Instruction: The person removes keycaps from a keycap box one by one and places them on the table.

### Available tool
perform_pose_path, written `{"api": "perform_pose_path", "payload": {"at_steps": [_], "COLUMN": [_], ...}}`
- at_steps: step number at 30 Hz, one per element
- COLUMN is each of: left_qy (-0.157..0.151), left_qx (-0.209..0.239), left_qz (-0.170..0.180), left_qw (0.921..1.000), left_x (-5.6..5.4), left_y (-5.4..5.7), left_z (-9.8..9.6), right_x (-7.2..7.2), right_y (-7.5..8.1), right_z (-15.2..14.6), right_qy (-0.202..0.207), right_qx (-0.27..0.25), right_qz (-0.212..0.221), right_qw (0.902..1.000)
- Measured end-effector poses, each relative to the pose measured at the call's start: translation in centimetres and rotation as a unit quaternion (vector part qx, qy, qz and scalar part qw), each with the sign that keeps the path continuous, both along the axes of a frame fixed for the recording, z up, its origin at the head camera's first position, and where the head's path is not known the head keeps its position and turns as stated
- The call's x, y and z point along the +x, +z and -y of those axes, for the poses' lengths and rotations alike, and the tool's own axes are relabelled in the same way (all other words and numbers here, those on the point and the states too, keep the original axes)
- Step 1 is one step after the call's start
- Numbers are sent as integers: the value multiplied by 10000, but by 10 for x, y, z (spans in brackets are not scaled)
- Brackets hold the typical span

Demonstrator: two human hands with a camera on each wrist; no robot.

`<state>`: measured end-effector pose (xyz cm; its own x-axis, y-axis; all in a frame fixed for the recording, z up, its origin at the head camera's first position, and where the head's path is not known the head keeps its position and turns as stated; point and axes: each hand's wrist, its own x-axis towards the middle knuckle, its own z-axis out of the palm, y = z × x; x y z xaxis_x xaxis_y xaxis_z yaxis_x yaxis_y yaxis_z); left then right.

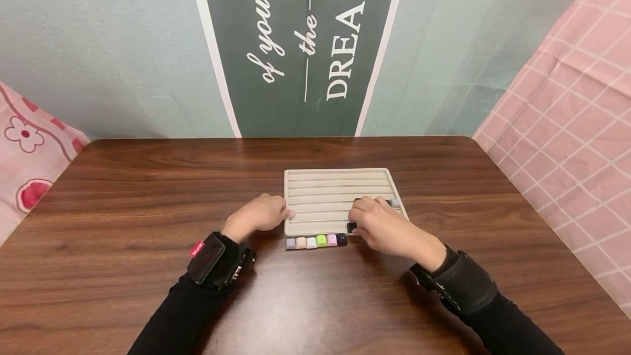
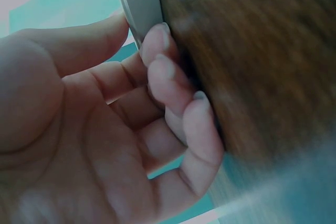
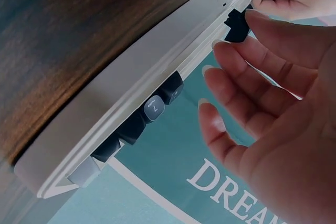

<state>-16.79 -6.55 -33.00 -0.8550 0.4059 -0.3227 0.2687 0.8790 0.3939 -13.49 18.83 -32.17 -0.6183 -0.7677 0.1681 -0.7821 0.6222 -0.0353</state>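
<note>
A cream ridged tray point(image 1: 315, 199) lies on the table. At its left edge, my left hand point(image 1: 261, 212) grips the rim, thumb on the rim and fingers curled against the side, as the left wrist view shows the hand point(image 2: 105, 119) and tray edge point(image 2: 139, 3). Over the tray's near right part, my right hand point(image 1: 382, 226) pinches a black keycap point(image 3: 238, 25) between thumb and index finger; the other fingers are loosely bent. Several keycaps stand along one tray slot, among them a grey one marked 7 point(image 3: 154, 108) and a pale one point(image 3: 84, 172).
In front of the tray's near edge runs a row of keycaps: grey-purple point(image 1: 291, 244), peach, white, green point(image 1: 321, 241), pink and a dark one point(image 1: 342, 240). A dark wood table point(image 1: 148, 196) bears everything. Behind it hangs a lettered cloth backdrop point(image 1: 305, 114).
</note>
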Motion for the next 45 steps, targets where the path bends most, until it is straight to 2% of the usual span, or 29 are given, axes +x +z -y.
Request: {"api": "perform_pose_path", "payload": {"at_steps": [8,18,31,45], "left_qy": [-14,-6,0,-20], "left_qx": [24,4,35,22], "left_qz": [-40,-20,-15,-25], "left_qw": [10000,10000,10000,10000], "left_x": [1,0,0,1], "left_y": [-1,-2,-3,0], "left_z": [0,0,0,0], "right_x": [3,6,8,9], "right_y": [-1,-1,-3,-8], "right_z": [-1,-2,-4,-4], "right_qy": [-8,86,121,231], "right_qx": [121,209,158,148], "right_qz": [170,172,340,224], "right_qw": [9998,9996,9992,9994]}}
